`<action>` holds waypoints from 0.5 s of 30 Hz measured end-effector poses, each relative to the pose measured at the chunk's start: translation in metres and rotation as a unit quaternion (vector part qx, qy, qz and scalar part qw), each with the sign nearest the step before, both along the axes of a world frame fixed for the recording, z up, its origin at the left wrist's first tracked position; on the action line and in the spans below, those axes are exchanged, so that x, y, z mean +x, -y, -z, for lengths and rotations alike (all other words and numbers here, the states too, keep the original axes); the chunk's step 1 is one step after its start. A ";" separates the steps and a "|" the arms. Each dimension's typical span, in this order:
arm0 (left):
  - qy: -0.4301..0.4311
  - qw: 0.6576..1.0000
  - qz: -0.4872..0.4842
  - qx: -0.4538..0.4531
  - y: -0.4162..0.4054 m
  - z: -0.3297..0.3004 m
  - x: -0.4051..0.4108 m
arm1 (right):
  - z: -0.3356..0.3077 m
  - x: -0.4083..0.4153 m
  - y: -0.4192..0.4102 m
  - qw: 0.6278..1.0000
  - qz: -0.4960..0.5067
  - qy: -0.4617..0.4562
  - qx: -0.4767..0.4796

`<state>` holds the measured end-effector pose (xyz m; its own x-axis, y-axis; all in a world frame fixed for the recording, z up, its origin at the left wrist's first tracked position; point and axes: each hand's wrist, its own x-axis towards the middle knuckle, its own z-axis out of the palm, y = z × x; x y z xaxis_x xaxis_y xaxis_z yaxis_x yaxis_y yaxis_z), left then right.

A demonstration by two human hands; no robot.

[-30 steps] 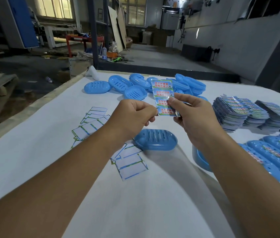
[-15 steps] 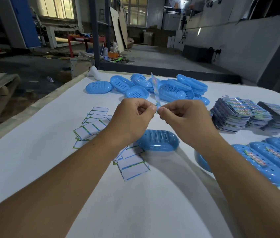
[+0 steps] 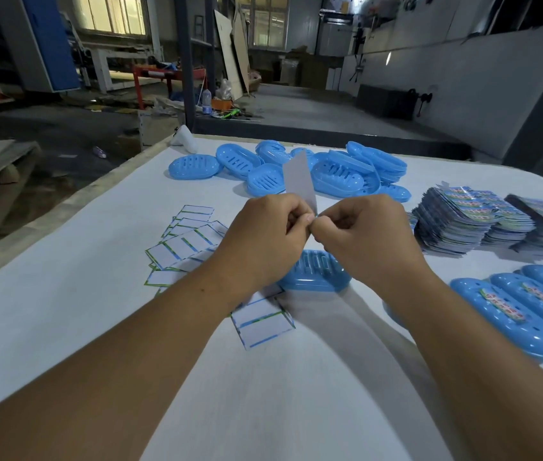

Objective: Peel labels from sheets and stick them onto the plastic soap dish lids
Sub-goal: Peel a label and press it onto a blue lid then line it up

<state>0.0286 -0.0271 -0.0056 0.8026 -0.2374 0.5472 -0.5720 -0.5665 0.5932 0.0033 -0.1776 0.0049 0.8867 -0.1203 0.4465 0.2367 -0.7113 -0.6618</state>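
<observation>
Both hands meet above the table's middle and pinch the lower end of one label sheet. The sheet stands upright with its plain white back toward me. My left hand pinches it from the left and my right hand from the right, fingertips touching. Just below the hands a blue soap dish lid lies on the white table, partly hidden by them. Whether a label is lifted off the sheet is hidden by my fingers.
Several unlabelled blue lids are piled at the far middle. Stacks of label sheets stand at the right. Labelled lids lie in a row at the near right. Empty backing sheets are scattered left of my left hand.
The sheet has turned from its printed face toward me, through edge-on, to its white back. My hands have drawn together at its lower end.
</observation>
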 end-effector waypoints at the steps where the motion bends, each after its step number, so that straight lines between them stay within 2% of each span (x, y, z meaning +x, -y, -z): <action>1: 0.002 1.000 -0.002 0.001 0.000 0.000 0.000 | -0.001 -0.001 -0.001 1.000 -0.003 -0.005 0.011; 9: 0.004 1.000 -0.022 -0.015 -0.001 0.001 0.003 | -0.002 0.002 0.002 0.997 -0.035 -0.033 0.062; 15: -0.025 0.996 -0.055 -0.059 -0.002 0.001 0.005 | -0.001 0.005 0.006 0.991 -0.037 -0.053 0.117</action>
